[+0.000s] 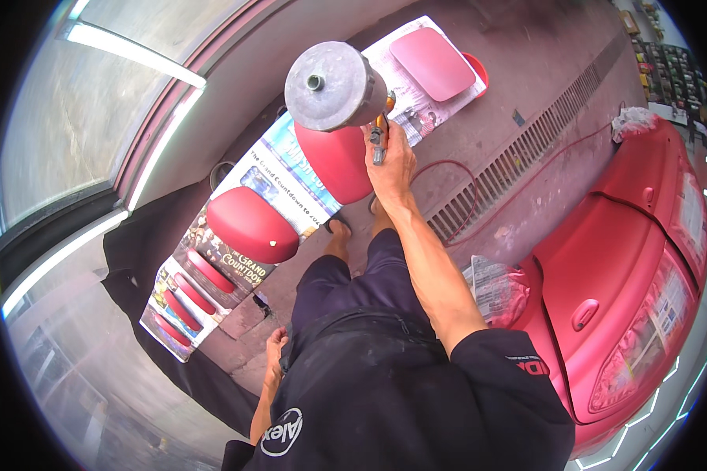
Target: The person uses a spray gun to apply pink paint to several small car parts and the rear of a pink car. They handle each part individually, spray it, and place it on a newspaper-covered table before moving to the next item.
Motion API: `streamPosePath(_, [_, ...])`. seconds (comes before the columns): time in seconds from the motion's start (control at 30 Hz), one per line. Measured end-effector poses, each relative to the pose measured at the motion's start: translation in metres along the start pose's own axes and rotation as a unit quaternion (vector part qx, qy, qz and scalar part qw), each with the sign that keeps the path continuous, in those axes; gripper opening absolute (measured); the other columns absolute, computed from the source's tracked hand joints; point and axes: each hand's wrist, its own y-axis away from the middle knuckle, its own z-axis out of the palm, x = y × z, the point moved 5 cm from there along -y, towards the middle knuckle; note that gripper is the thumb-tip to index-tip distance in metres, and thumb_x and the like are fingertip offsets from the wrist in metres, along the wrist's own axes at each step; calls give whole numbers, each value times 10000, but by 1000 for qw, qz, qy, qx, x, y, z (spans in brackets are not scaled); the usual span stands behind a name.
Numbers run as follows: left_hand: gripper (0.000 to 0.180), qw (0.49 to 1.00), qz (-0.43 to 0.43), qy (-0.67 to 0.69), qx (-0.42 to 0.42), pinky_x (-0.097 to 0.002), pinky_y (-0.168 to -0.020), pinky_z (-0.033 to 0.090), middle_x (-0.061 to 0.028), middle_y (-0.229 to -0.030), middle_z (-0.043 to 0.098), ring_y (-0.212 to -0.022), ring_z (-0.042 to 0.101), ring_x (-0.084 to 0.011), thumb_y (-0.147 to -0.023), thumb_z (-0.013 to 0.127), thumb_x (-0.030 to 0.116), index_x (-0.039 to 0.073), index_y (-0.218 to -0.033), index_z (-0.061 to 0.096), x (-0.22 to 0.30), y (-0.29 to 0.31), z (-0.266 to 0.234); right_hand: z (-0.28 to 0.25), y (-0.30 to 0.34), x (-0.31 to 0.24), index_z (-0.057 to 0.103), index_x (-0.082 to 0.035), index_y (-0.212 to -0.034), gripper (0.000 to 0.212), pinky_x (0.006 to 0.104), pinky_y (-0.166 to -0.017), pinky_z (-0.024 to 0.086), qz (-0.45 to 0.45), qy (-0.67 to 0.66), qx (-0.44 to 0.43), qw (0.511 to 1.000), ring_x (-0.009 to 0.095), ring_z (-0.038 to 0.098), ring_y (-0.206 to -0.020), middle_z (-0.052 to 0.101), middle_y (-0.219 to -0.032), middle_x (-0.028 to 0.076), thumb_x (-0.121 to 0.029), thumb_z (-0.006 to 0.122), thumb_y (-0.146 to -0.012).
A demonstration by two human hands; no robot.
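Observation:
My right hand (393,161) is closed round the handle of a spray gun (381,133) with a large grey paint cup (334,86) on top. It is held over a long narrow bench covered with printed paper (263,177). Below the cup lies a rounded red shell-shaped part (330,161), partly hidden by cup and hand. Nearer is another rounded red part (251,224) with a small pale spot. Several slim red handle-like pieces (210,271) lie at the near left end. My left hand (276,345) hangs by my thigh, fingers loosely bent, with nothing visible in it.
A flat rounded red panel (432,64) lies at the bench's far end. To the right stands a red car body (605,259) with its windows masked. A floor grate (518,149) and a thin red hose (475,188) run between. Lit walls stand left.

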Motion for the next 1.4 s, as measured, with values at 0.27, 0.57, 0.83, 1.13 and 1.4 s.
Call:
streamPosePath(0.27, [333,999,41,-8,-18,-262,-904,481,-34,-1098,672,-1008,617,-128,-965,584,78,-65,-1262,628,-40,-28,-38,-16,19,22,609,-12,-1063,278,491,-681,525,49,34,4,998,410,693,-796,684,-889,186,-237,731,-954])
streamPosePath(0.57, [351,997,50,-58,-33,-276,-892,497,-52,-1090,673,-995,619,-136,-942,568,46,-85,-1264,614,-16,-44,-50,-72,70,34,579,-4,-1201,363,496,-719,559,28,49,74,996,434,690,-892,676,-996,207,-204,730,-939])
streamPosePath(0.83, [340,984,85,-154,0,-299,-843,537,-107,-1101,717,-916,669,-150,-944,494,24,-73,-1236,638,100,-28,1,-101,64,42,595,40,-1131,276,462,-742,532,51,19,24,998,414,678,-854,666,-942,240,-124,682,-926])
streamPosePath(1.13, [316,960,235,-101,-115,-316,-953,534,-123,-1196,728,-1030,690,-171,-1037,502,70,-66,-1290,633,295,-35,201,-233,39,102,644,48,-1173,375,426,-863,512,104,11,80,991,306,679,-954,716,-1030,200,-306,650,-1047])
streamPosePath(1.4, [456,944,148,160,-246,-319,-944,550,-112,-1293,687,-1049,683,-159,-1054,622,194,-8,-1453,536,419,-118,452,-317,-39,212,646,68,-1108,471,413,-851,486,179,8,64,982,289,637,-935,676,-1002,191,-399,625,-1054])
